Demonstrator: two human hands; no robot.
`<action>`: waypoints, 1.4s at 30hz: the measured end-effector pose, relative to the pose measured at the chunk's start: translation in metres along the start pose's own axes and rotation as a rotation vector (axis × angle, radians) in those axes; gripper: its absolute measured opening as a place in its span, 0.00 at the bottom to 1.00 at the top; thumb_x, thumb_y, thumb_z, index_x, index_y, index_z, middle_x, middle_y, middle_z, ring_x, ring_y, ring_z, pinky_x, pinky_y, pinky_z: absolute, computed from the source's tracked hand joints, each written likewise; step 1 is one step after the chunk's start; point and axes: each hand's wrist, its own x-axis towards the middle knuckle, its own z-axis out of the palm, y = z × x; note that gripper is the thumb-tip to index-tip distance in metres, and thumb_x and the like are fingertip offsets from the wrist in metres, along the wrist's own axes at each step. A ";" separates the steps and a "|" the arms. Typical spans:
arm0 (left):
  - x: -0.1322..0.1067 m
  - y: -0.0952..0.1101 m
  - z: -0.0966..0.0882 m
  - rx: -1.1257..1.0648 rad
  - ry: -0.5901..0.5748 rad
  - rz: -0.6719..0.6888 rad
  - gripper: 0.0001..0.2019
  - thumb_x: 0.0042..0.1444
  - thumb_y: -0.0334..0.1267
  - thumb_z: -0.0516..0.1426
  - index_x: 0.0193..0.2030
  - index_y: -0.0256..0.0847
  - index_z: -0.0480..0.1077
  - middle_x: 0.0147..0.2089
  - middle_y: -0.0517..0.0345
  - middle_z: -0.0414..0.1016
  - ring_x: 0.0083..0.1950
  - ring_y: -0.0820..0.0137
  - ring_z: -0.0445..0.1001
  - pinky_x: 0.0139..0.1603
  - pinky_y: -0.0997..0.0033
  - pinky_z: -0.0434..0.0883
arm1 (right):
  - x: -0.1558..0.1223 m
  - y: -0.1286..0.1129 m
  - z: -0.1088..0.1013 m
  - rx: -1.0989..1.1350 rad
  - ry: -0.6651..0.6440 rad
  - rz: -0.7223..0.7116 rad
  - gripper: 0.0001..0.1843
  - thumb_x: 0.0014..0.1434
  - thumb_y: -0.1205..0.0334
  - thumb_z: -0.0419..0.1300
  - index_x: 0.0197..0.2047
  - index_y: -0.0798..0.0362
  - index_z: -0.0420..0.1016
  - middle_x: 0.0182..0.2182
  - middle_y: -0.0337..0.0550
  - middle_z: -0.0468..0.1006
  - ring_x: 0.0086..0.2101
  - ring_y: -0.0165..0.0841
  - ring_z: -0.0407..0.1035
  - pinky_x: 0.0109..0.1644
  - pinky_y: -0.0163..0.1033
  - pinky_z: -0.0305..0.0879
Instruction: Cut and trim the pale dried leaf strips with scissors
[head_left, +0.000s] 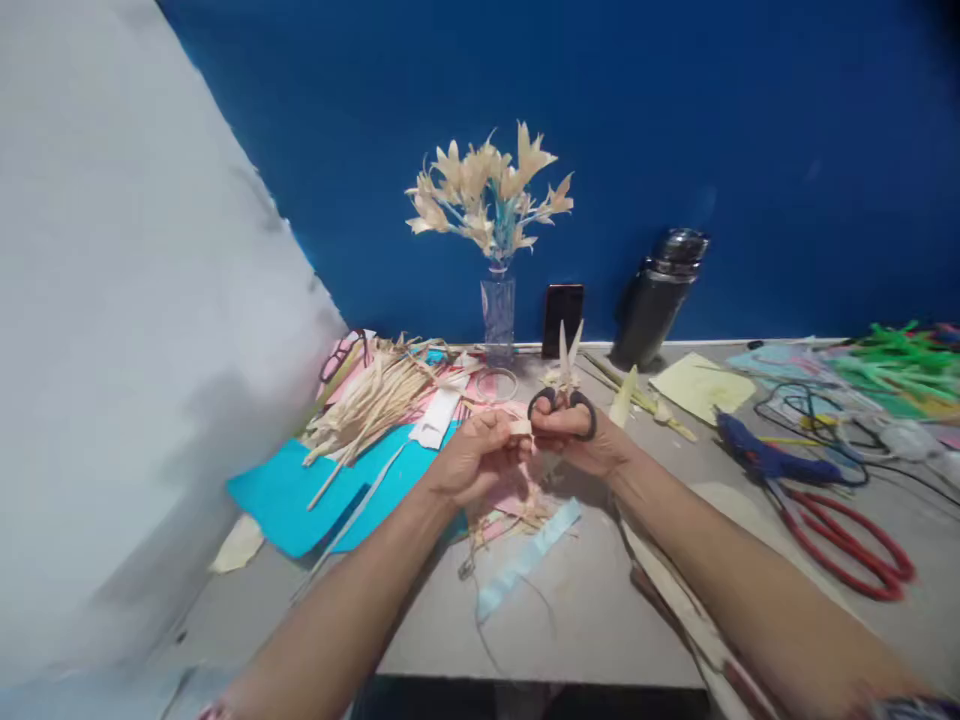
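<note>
Between the fingertips of my left hand is a small pale strip, perhaps corn husk. My right hand is closed around a pair of scissors with black handles, their blades pointing away from me and slightly apart. Its fingertips meet the strip's right end, close to the left hand. Below the hands, a light blue ribbon piece lies on the table with thin wire and scraps around it. A bundle of dry straw-coloured strips rests to the left on pink and blue sheets.
Husk flowers stand in a clear glass vase at the back. Beside it are a phone and a tilted dark flask. On the right lie a blue glue gun, red-handled scissors, a yellow sheet and green strips.
</note>
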 end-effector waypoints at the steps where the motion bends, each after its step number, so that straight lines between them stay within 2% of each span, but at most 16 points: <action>1: 0.001 0.001 0.000 0.001 0.020 0.009 0.16 0.46 0.40 0.70 0.28 0.35 0.67 0.30 0.55 0.74 0.32 0.72 0.74 0.36 0.74 0.70 | 0.001 -0.002 0.000 -0.038 0.038 -0.010 0.14 0.46 0.61 0.71 0.31 0.54 0.71 0.22 0.32 0.62 0.22 0.23 0.50 0.24 0.30 0.47; 5: 0.003 0.004 0.001 0.062 0.084 0.013 0.16 0.44 0.39 0.70 0.25 0.35 0.67 0.28 0.58 0.73 0.30 0.73 0.72 0.34 0.73 0.69 | 0.002 -0.003 0.003 -0.192 0.140 -0.036 0.18 0.43 0.58 0.73 0.36 0.54 0.74 0.26 0.36 0.69 0.24 0.25 0.58 0.26 0.32 0.54; 8: 0.003 0.005 0.000 0.112 0.098 -0.007 0.14 0.44 0.37 0.70 0.25 0.34 0.69 0.26 0.58 0.72 0.28 0.75 0.71 0.32 0.74 0.68 | 0.003 0.002 0.008 -0.257 0.152 -0.046 0.17 0.42 0.59 0.73 0.34 0.55 0.74 0.24 0.35 0.70 0.24 0.26 0.60 0.27 0.32 0.54; 11: 0.001 0.007 0.002 -0.007 0.091 0.004 0.12 0.46 0.38 0.69 0.30 0.35 0.72 0.27 0.58 0.72 0.29 0.75 0.70 0.33 0.73 0.68 | 0.004 0.005 0.010 -0.167 0.228 -0.074 0.16 0.42 0.62 0.73 0.32 0.54 0.73 0.26 0.35 0.70 0.24 0.25 0.60 0.26 0.31 0.54; 14: 0.000 0.006 0.007 -0.078 0.118 0.063 0.15 0.43 0.36 0.70 0.37 0.36 0.74 0.32 0.56 0.74 0.33 0.73 0.72 0.34 0.73 0.69 | 0.006 0.007 0.011 0.016 0.320 -0.085 0.18 0.40 0.63 0.74 0.33 0.52 0.72 0.26 0.34 0.69 0.25 0.25 0.61 0.25 0.29 0.56; 16: 0.001 0.002 0.012 -0.025 0.161 0.080 0.17 0.41 0.35 0.71 0.39 0.35 0.74 0.34 0.56 0.75 0.33 0.73 0.73 0.32 0.75 0.68 | 0.008 0.010 0.013 0.070 0.321 -0.078 0.19 0.40 0.63 0.74 0.33 0.52 0.71 0.25 0.33 0.69 0.25 0.25 0.63 0.26 0.30 0.59; 20: 0.003 -0.009 0.020 0.056 0.263 0.092 0.15 0.42 0.38 0.70 0.35 0.35 0.74 0.28 0.58 0.73 0.27 0.77 0.69 0.27 0.78 0.63 | 0.008 0.017 0.018 -0.014 0.281 -0.086 0.20 0.42 0.59 0.74 0.34 0.52 0.70 0.26 0.35 0.71 0.25 0.28 0.66 0.29 0.34 0.64; 23: 0.003 -0.010 0.021 0.082 0.316 0.118 0.13 0.44 0.40 0.69 0.29 0.36 0.71 0.24 0.60 0.71 0.25 0.78 0.67 0.26 0.78 0.61 | 0.008 0.021 0.019 -0.103 0.335 -0.094 0.20 0.42 0.58 0.74 0.34 0.52 0.70 0.28 0.35 0.71 0.27 0.29 0.66 0.30 0.34 0.63; 29: 0.002 -0.012 0.018 0.249 0.362 0.209 0.10 0.47 0.40 0.67 0.29 0.38 0.71 0.26 0.63 0.69 0.26 0.78 0.64 0.29 0.77 0.61 | 0.010 0.025 0.015 -0.197 0.400 -0.086 0.20 0.42 0.57 0.74 0.33 0.53 0.70 0.27 0.34 0.69 0.26 0.26 0.61 0.28 0.32 0.57; 33: 0.004 -0.013 0.014 0.424 0.438 0.334 0.07 0.49 0.38 0.64 0.28 0.38 0.71 0.27 0.62 0.69 0.29 0.76 0.65 0.33 0.75 0.63 | 0.009 0.027 0.011 -0.284 0.387 -0.059 0.19 0.43 0.55 0.74 0.33 0.54 0.72 0.25 0.33 0.69 0.24 0.26 0.59 0.27 0.32 0.55; 36: 0.004 -0.007 0.013 0.451 0.495 0.379 0.06 0.49 0.36 0.62 0.26 0.39 0.69 0.27 0.61 0.70 0.30 0.74 0.67 0.33 0.74 0.64 | 0.007 0.026 0.009 -0.417 0.313 -0.001 0.18 0.49 0.49 0.70 0.31 0.56 0.75 0.24 0.37 0.72 0.23 0.26 0.59 0.26 0.33 0.54; 39: 0.004 0.000 0.014 0.446 0.523 0.385 0.06 0.48 0.34 0.60 0.25 0.40 0.67 0.26 0.61 0.71 0.29 0.73 0.68 0.33 0.73 0.65 | 0.004 0.024 0.010 -0.545 0.219 0.037 0.23 0.55 0.42 0.64 0.32 0.57 0.77 0.25 0.41 0.76 0.22 0.26 0.60 0.26 0.33 0.53; 42: 0.003 0.007 0.016 0.451 0.533 0.413 0.05 0.48 0.34 0.60 0.26 0.40 0.67 0.25 0.61 0.71 0.28 0.73 0.68 0.33 0.72 0.65 | 0.001 0.022 0.015 -0.581 0.151 0.122 0.27 0.54 0.38 0.63 0.33 0.58 0.78 0.25 0.43 0.78 0.21 0.27 0.62 0.24 0.33 0.54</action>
